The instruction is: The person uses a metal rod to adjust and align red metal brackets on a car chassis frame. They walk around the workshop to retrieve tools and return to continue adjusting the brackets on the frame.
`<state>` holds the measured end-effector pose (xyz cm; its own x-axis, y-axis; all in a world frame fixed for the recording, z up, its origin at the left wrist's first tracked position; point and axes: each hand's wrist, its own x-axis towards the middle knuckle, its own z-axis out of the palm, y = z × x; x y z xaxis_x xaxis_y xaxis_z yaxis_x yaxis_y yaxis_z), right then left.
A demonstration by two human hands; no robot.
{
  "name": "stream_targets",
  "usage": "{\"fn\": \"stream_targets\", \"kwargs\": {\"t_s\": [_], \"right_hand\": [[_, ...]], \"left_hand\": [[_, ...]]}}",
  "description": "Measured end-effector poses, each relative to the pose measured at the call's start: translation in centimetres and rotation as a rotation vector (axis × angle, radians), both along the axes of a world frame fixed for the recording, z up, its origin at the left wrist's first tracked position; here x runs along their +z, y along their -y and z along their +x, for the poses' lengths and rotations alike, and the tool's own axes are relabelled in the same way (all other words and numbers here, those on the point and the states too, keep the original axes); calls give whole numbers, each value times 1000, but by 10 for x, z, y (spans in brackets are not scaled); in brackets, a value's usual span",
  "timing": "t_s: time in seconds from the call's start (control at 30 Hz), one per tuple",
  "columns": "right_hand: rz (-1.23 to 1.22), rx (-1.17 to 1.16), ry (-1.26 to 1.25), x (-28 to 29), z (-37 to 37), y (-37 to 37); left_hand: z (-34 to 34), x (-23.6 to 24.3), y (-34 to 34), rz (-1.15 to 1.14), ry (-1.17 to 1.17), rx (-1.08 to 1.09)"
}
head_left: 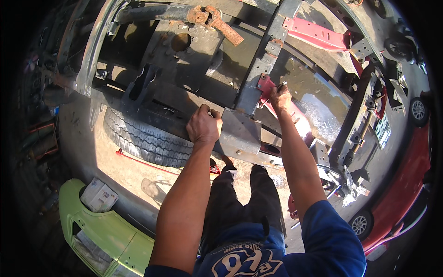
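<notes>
My left hand is closed in a fist against the dark chassis rail, beside a flat grey steel plate. Whatever its fingers hold, if anything, is hidden. Farther right and a little farther away, my right hand is closed too, and a small dark tip sticks out past the thumb. I cannot make out what that piece is. This hand is next to the red bracket bolted to the grey crossmember. Both arms reach over the rail nearest me.
A rusty-ended drive shaft crosses the far left of the frame. A tyre lies below the rail, with a thin red rod on the floor. A green car door sits at lower left; a red car stands right.
</notes>
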<state>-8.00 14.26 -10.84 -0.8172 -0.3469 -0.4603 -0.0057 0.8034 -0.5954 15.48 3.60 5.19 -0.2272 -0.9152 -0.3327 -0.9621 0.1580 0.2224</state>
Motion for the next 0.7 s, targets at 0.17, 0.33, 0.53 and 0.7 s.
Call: {"fn": "stream_targets", "kwargs": {"t_s": [0.17,0.33,0.53,0.7], "right_hand": [[-91,-13,109,10,-6,11],[-62,28,87,9,-1,11],[-382,-142,561,-6,-7,-3],[-416,139,285,22,21,-11]], "left_hand": [[1,-1,0,-6,7,-17],[1,-2,0,-29,2,-12],[1,-4,-1,-33,10,-11],[1,-4,-1,-16,18,-1]]}}
